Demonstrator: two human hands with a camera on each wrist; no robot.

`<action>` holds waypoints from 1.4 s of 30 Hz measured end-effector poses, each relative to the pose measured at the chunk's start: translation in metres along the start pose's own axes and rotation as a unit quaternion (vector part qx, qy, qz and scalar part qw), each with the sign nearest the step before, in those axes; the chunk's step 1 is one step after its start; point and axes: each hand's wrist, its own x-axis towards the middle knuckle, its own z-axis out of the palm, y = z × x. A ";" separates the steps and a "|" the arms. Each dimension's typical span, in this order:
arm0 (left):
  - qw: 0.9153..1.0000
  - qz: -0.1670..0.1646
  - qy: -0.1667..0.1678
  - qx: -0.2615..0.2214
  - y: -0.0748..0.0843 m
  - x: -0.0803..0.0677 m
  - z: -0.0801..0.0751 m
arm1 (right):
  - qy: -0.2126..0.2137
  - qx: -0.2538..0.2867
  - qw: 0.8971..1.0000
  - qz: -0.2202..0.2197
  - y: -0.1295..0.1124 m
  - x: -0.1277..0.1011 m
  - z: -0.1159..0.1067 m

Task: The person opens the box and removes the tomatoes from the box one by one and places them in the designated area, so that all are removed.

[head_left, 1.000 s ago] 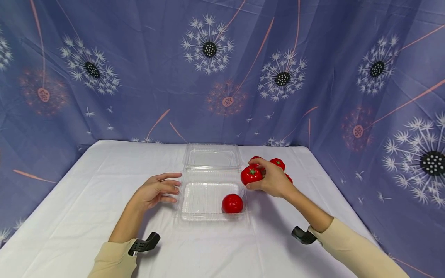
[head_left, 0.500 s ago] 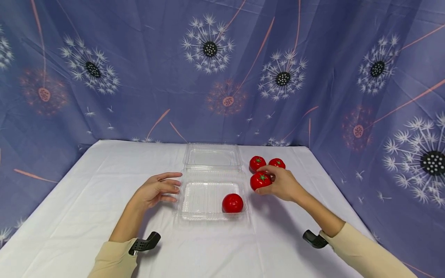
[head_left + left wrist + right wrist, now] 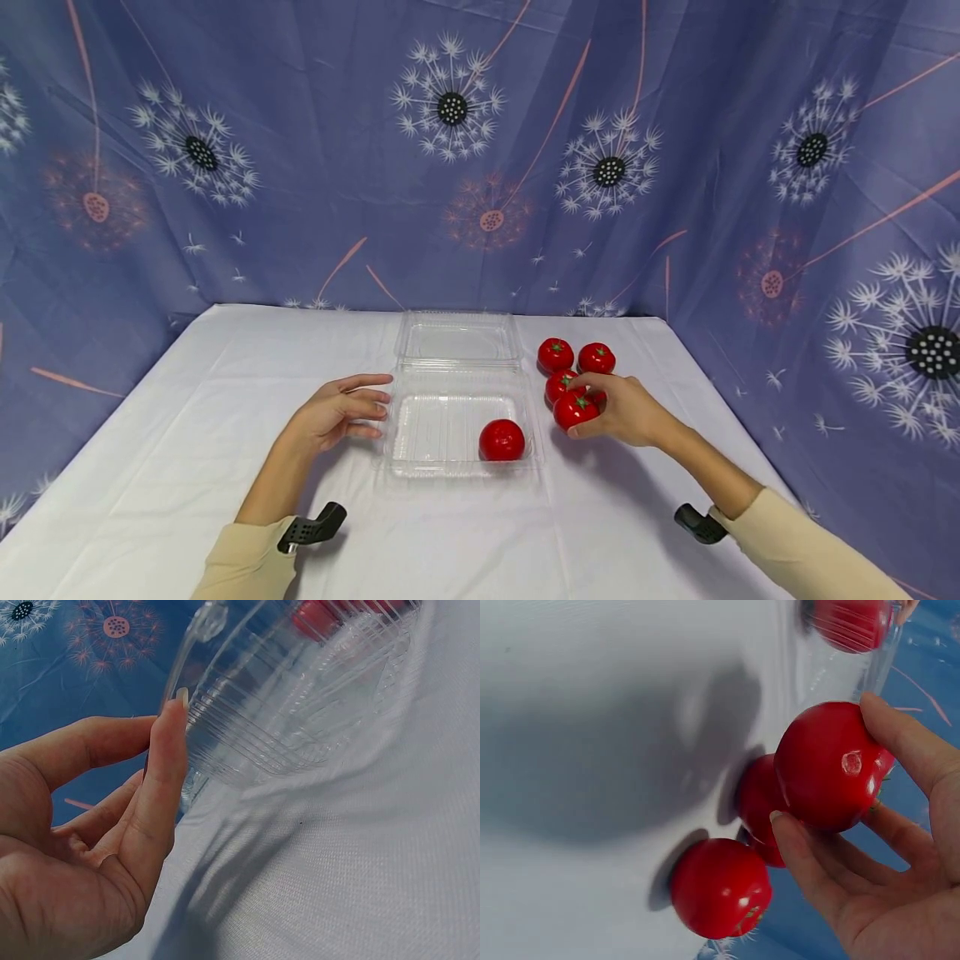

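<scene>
My right hand [image 3: 596,408] grips a red tomato [image 3: 575,411] just right of a clear plastic clamshell tray [image 3: 420,433]. In the right wrist view the fingers and thumb curl round this tomato [image 3: 829,769]. Three more tomatoes lie on the cloth close behind it: one [image 3: 560,384] touching it, and two [image 3: 556,354] [image 3: 597,358] farther back. Another tomato [image 3: 502,439] sits in the tray's near right corner. My left hand [image 3: 378,406] rests at the tray's left side, fingers relaxed. One fingertip [image 3: 177,712] touches the tray's rim [image 3: 225,742].
The tray's clear lid [image 3: 457,340] lies folded open behind it. A white cloth [image 3: 187,417] covers the table, and a blue dandelion-patterned curtain [image 3: 300,167] hangs round its back and sides. The table's edges drop off at left and right.
My right hand has drawn away from the tray's right side, moving right and nearer to me, with a tomato in its fingers. One more tomato now shows behind it. The left hand has stayed put.
</scene>
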 end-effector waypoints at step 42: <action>1.000 0.004 -0.005 -0.001 -0.001 0.001 -0.001 | -0.030 0.016 0.999 0.000 0.010 -0.007 0.016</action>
